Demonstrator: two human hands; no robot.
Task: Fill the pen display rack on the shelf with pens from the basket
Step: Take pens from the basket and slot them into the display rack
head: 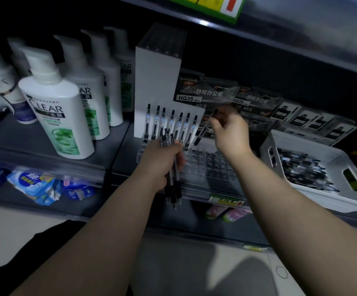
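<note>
A clear pen display rack [211, 165] with rows of round holes sits on the shelf in front of a white backing card. Several pens [173, 124] stand upright in its back row. My left hand [162, 163] is shut on a bundle of pens [174, 184], held just over the rack's left front. My right hand [230, 133] pinches a single pen [204, 129], tilted, with its lower tip at the right end of the back row. A white basket [314, 146] at the right holds a heap of loose pens [301, 169].
White shampoo bottles [57, 112] crowd the shelf left of the rack. Dark boxes of pens [207, 90] are stacked behind and to the right. An upper shelf [280, 39] overhangs. Packets lie on the lower shelf [34, 184].
</note>
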